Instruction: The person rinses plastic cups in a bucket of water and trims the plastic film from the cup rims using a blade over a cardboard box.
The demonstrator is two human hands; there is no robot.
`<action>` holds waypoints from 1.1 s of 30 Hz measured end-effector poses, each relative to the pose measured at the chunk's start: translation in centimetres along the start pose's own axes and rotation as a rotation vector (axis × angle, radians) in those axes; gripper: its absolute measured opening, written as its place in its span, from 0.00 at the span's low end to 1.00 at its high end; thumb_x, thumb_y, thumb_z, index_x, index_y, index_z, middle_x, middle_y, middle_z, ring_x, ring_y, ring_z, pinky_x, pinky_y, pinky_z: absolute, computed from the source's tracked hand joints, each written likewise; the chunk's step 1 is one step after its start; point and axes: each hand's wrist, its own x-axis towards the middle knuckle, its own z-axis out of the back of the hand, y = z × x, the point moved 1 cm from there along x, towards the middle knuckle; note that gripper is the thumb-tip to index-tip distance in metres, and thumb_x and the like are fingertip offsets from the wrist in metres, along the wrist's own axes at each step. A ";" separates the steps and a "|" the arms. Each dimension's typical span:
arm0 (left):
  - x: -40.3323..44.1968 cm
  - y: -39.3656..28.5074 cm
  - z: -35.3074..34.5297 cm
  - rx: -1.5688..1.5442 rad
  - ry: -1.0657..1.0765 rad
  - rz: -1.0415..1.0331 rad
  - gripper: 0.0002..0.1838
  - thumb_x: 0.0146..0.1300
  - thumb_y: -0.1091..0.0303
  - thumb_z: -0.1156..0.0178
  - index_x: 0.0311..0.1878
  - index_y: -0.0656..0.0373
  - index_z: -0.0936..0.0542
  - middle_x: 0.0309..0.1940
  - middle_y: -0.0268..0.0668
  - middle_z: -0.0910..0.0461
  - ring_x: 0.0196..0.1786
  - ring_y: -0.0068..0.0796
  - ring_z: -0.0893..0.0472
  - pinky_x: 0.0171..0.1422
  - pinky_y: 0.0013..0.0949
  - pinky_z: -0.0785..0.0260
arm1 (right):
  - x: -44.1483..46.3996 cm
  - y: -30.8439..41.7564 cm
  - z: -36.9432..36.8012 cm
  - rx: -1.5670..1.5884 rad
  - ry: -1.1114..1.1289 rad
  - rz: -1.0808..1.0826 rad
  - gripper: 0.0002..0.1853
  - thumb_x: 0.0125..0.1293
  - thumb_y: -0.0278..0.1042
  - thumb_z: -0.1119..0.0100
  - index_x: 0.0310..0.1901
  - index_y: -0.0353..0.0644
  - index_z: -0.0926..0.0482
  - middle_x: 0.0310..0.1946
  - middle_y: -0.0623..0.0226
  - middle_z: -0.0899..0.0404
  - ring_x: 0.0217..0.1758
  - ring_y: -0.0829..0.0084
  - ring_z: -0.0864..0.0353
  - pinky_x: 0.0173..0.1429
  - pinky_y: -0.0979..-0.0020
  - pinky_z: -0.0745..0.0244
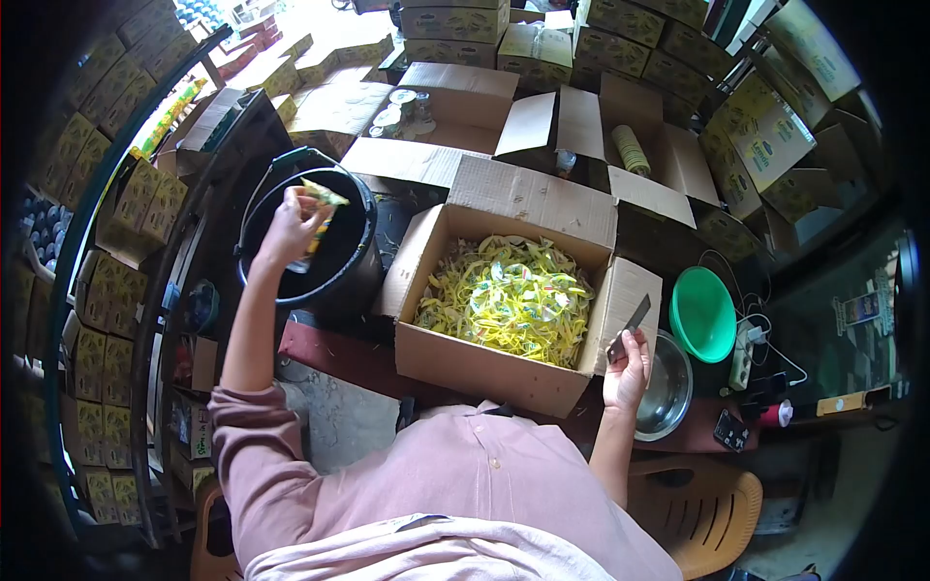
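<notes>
My left hand [294, 225] is over the black bucket [363, 254], its fingers closed on a yellow-green packet [325, 194]. Part of the packet hangs down below the fingers. My right hand [628, 371] grips a dark flat blade [636, 316], tilted upward, at the right edge of the open cardboard box [484, 373]. Inside that box lies a heap of yellow and green wrapper pieces [509, 300].
Right of the box are a steel bowl [683, 392], a green basin [703, 315], a white power strip [741, 358] and a phone [730, 431]. Open cartons [465, 111] stand behind, one with stacked cups [630, 150]. Stacked boxes [97, 368] line the left.
</notes>
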 end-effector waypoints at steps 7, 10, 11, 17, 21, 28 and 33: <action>-3.0 -9.3 -9.3 -0.842 0.156 -0.185 0.18 0.58 0.59 0.55 0.48 0.61 0.33 0.37 0.38 0.26 0.40 0.23 0.26 0.40 0.28 0.31 | 0.7 -2.0 -4.4 -0.026 0.115 -0.130 0.11 0.56 0.24 0.42 0.42 0.43 0.28 0.34 0.70 0.23 0.32 0.80 0.24 0.34 0.82 0.29; -5.2 -12.8 -11.4 -0.908 0.288 -0.070 0.20 0.55 0.60 0.46 0.48 0.62 0.32 0.39 0.38 0.26 0.41 0.23 0.25 0.44 0.30 0.30 | 0.5 -1.0 -6.8 -0.126 0.245 0.012 0.09 0.55 0.20 0.42 0.38 0.41 0.25 0.31 0.73 0.25 0.31 0.82 0.25 0.35 0.81 0.29; -5.6 -13.2 -12.3 -0.888 0.295 -0.137 0.22 0.53 0.62 0.41 0.48 0.62 0.33 0.39 0.37 0.26 0.42 0.23 0.25 0.46 0.29 0.30 | 0.8 -0.6 -7.3 -0.186 0.319 0.113 0.07 0.54 0.20 0.41 0.35 0.41 0.24 0.30 0.73 0.25 0.31 0.82 0.25 0.34 0.80 0.29; -7.1 -16.6 -13.1 -0.633 0.243 -0.544 0.31 0.41 0.72 0.30 0.49 0.65 0.32 0.43 0.39 0.29 0.48 0.25 0.28 0.54 0.28 0.35 | 0.4 5.7 -11.6 -0.981 0.469 1.194 0.09 0.49 0.18 0.40 0.32 0.42 0.21 0.28 0.68 0.23 0.33 0.71 0.22 0.38 0.74 0.28; -7.9 -17.7 -12.1 -0.726 0.321 -0.463 0.36 0.38 0.73 0.30 0.53 0.65 0.37 0.41 0.37 0.27 0.43 0.21 0.26 0.49 0.25 0.32 | 0.3 7.5 -12.7 -1.175 0.666 1.470 0.12 0.44 0.19 0.40 0.32 0.45 0.21 0.30 0.71 0.24 0.38 0.72 0.22 0.41 0.71 0.27; -9.6 -18.0 -10.5 -0.933 0.355 -0.469 0.32 0.46 0.71 0.39 0.55 0.66 0.40 0.44 0.42 0.28 0.49 0.27 0.27 0.53 0.29 0.35 | 0.2 7.8 -13.4 -1.327 0.816 1.614 0.11 0.45 0.28 0.39 0.34 0.44 0.20 0.34 0.72 0.24 0.42 0.73 0.23 0.46 0.72 0.29; -10.4 -18.2 -9.6 -0.842 0.297 -0.577 0.31 0.45 0.68 0.39 0.53 0.68 0.38 0.38 0.43 0.25 0.42 0.31 0.23 0.52 0.30 0.34 | -0.5 8.0 -13.8 -1.306 0.844 1.647 0.11 0.46 0.28 0.39 0.34 0.44 0.20 0.36 0.71 0.23 0.43 0.74 0.23 0.47 0.72 0.29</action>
